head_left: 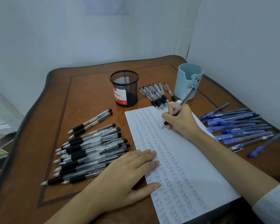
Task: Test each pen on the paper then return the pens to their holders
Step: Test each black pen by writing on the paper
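Observation:
A white sheet of paper [192, 159] lies on the wooden table, covered in columns of the handwritten word "test". My right hand [181, 122] grips a clear pen with a black grip [183, 102], its tip touching the paper near the upper middle. My left hand [128, 173] lies flat with straight fingers on the paper's left edge. A black mesh holder [124, 88] and a light blue bear cup [188, 80] stand at the back, both showing no pens inside.
A large pile of black pens [90, 149] lies left of the paper. A smaller bunch of black pens [157, 95] sits between the holders. Several blue pens [238, 126] are spread at the right. White walls close in behind and to the right.

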Demonstrator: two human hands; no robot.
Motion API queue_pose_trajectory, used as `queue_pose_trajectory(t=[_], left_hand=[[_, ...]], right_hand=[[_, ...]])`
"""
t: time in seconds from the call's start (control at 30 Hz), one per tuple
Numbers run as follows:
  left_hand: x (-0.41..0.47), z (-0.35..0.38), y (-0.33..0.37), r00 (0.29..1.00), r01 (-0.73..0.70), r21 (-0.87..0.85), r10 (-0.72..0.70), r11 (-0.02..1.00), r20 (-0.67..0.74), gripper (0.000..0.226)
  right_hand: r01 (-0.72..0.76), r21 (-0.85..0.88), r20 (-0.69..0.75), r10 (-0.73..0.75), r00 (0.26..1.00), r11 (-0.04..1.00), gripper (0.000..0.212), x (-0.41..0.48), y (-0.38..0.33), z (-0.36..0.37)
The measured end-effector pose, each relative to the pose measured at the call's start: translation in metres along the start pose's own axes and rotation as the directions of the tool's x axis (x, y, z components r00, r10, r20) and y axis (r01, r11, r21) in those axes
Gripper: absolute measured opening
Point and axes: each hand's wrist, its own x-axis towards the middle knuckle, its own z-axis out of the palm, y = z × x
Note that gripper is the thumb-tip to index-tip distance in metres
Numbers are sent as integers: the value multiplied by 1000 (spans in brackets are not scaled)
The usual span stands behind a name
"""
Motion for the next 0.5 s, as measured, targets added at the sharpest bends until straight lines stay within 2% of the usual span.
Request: queue_pose_trajectory(t=[0.13,0.37,0.5], left_hand=[[0,1,0,1000,1,-5,-1,1000,1,48],[0,0,0,1000,4,-3,-4,1000,9,48],[-1,1,-1,1000,10,-3,-10,1000,15,48]], right_hand=[[-5,3,0,5,1000,1000,44,1,1,0],[-8,19,-17,8,1000,1000,36,0,0,0],[-131,331,-13,144,990,934,42,1,-6,-7]])
